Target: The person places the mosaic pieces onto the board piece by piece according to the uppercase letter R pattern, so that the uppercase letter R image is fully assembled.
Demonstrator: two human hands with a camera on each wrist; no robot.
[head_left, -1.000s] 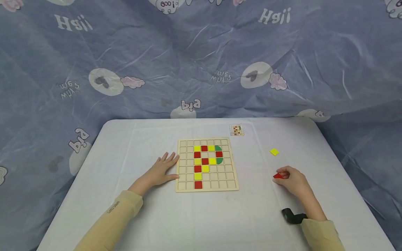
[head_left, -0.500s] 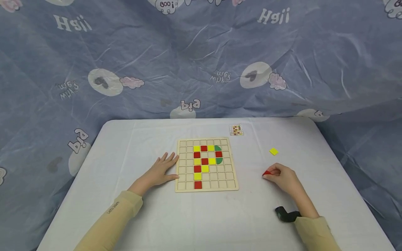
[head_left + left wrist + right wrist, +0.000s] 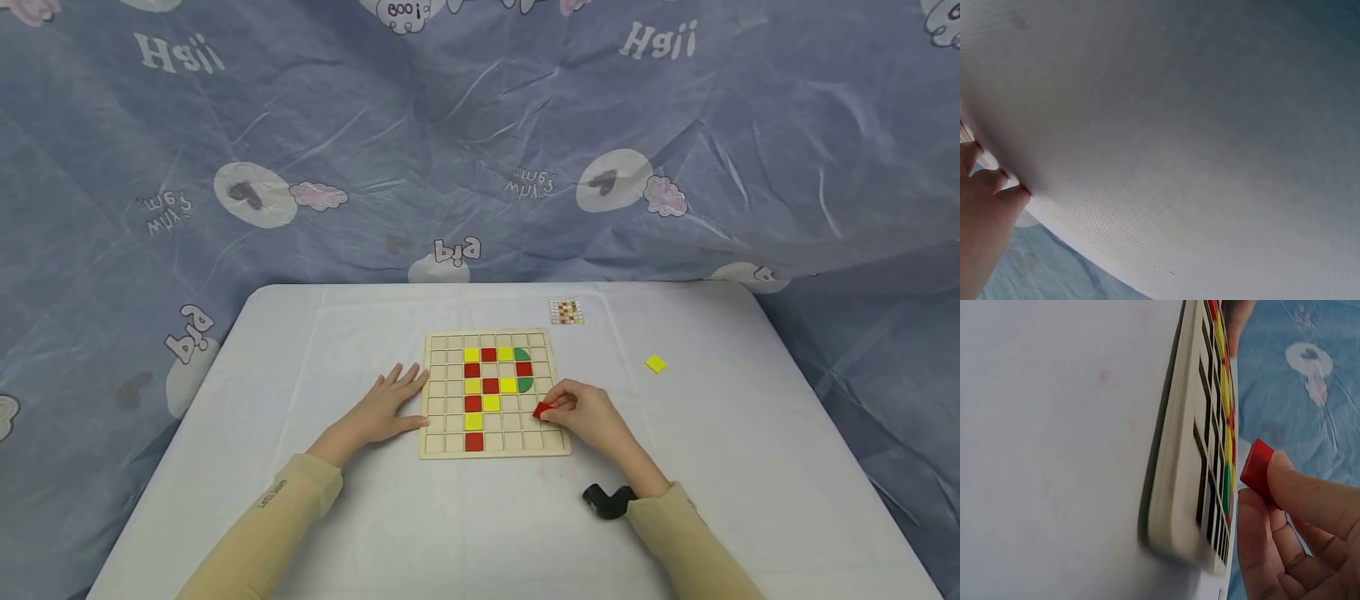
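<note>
A wooden grid board [image 3: 450, 446] lies on the white table, with red and yellow square tiles and two green rounded tiles set in some of its cells. My left hand [image 3: 382, 408] lies with spread fingers at the board's left edge, fingertips and thumb touching it. In the left wrist view the fingers [image 3: 991, 181] show at the far left. My right hand [image 3: 588, 412] pinches a red square tile [image 3: 1259, 469] between thumb and fingers, above the right side of the board. In the right wrist view the tile is tilted, apart from the board's surface.
A yellow tile [image 3: 656, 364] lies on the table to the right. Behind the board is a small printed pattern card [image 3: 566, 311]. A black wrist device [image 3: 609, 502] sits at my right sleeve. A patterned blue cloth [image 3: 480, 150] hangs behind the table.
My right hand has moved left with the red tile, from the right part of the table to over the board's right side. My left hand has stayed in place.
</note>
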